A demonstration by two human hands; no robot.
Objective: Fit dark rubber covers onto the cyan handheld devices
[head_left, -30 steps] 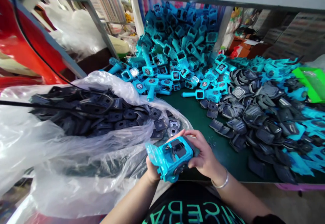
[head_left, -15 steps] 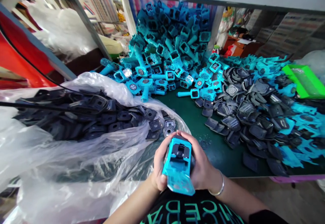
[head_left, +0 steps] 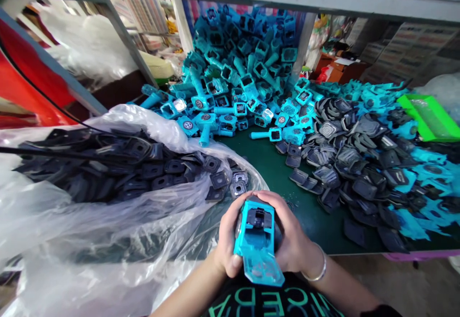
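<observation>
Between both palms, close to my body, is a turquoise plastic housing (head_left: 256, 240) with a dark mechanism in its upper opening and a translucent flap at its lower end. My left hand (head_left: 228, 238) wraps its left side, thumb low near the flap. Around the right side curls my right hand (head_left: 289, 233), a bangle on its wrist. The fingertips of both hands meet at the far end. Dark pieces partly show between palms and housing; how they sit is hidden. Beyond my hands lie a few square black plates (head_left: 238, 189) with holes in them.
Black plates (head_left: 143, 163) fill a clear plastic bag (head_left: 118, 226) on the left. Turquoise housings (head_left: 244, 77) are heaped at the back. Black covers (head_left: 354, 156) and turquoise parts (head_left: 427, 178) cover the right of the green table (head_left: 251, 144), near a bright green tray (head_left: 427, 132).
Both hands and the turquoise housing have shifted slightly down and to the right in view. The grip looks the same.
</observation>
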